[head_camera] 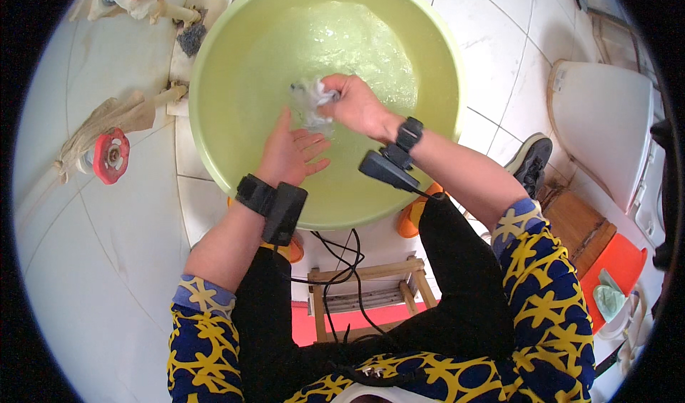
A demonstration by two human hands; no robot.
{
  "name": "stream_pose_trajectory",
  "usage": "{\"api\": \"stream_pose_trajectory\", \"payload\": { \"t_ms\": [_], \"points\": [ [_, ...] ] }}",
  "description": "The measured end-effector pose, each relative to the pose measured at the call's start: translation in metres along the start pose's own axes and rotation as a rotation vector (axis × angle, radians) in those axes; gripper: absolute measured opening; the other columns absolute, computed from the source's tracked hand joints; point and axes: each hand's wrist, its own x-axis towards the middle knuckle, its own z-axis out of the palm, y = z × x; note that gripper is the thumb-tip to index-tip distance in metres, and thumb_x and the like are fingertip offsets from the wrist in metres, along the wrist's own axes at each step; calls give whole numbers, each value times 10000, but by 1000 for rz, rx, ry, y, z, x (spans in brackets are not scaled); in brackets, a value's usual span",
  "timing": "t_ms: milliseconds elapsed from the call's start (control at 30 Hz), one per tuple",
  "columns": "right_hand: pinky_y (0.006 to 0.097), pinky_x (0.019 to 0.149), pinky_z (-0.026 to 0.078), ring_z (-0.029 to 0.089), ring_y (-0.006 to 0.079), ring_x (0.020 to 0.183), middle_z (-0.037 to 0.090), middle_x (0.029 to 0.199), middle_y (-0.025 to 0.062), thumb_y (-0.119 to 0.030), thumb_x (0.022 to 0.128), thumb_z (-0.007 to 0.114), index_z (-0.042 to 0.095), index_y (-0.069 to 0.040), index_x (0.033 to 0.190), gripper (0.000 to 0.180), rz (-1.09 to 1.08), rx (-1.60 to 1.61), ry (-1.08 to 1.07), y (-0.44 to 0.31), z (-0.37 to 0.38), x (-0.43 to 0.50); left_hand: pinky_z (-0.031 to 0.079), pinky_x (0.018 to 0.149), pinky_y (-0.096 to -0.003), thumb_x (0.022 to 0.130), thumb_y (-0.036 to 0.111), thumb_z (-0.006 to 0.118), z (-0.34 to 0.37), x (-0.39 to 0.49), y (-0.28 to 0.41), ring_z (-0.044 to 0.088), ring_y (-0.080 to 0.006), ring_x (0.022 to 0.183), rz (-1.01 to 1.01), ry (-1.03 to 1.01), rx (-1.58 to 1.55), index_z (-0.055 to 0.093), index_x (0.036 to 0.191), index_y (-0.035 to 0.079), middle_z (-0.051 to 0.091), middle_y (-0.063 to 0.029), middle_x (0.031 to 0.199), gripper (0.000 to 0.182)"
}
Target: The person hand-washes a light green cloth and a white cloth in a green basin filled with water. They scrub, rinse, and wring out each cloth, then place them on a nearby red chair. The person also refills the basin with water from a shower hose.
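A large light-green plastic basin (pixel 214 151) of water stands on the floor before me. My right hand (pixel 356 103) grips a crumpled whitish-grey wet cloth (pixel 312 101) near the basin's middle; the cloth is blurred. Just below and left of it, my left hand (pixel 294 154) is palm up with its fingers spread, holding nothing. Each wrist bears a black strap with a black device, the left device (pixel 286 214) and the right device (pixel 388 170).
Red valve wheels (pixel 112 156) and pipes line the tiled wall at left. At right are a white toilet (pixel 599 125), a dark shoe (pixel 531 159), a brown wooden box (pixel 572 226) and a red container (pixel 621 269). Black cables (pixel 356 274) hang between my legs over a wooden stool frame (pixel 369 270).
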Motion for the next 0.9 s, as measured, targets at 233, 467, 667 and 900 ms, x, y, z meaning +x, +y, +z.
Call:
{"api": "stream_pose_trajectory", "payload": {
  "t_ms": [233,467,667,900],
  "points": [
    [304,704,451,566,191,782,588,821,129,-100,631,679,599,6,902,302,-213,62,-477,-42,-2,-49,489,745,-364,861,391,503,-8,7,-1,573,-202,899,3,-428,-51,507,1058,31,578,-90,1005,410],
    [241,614,437,528,94,643,604,748,12,-164,804,608,608,-36,865,141,63,544,-117,-35,-27,-40,420,596,-256,857,352,537,-3,4,-5,546,-116,787,67,-254,-56,511,1046,153,583,6,935,275],
    [265,791,432,538,116,829,575,879,42,-213,882,526,550,-35,989,209,192,768,200,-21,4,-32,422,569,-258,861,446,486,17,-15,-2,530,-110,776,106,-429,11,504,1067,149,574,17,939,362],
    [279,774,446,543,140,845,571,934,74,-386,868,499,540,-24,1089,426,231,743,-150,-25,2,-17,415,616,-228,799,379,623,17,-14,-6,518,-84,775,133,-607,245,498,1052,126,554,27,912,379]
  ]
}}
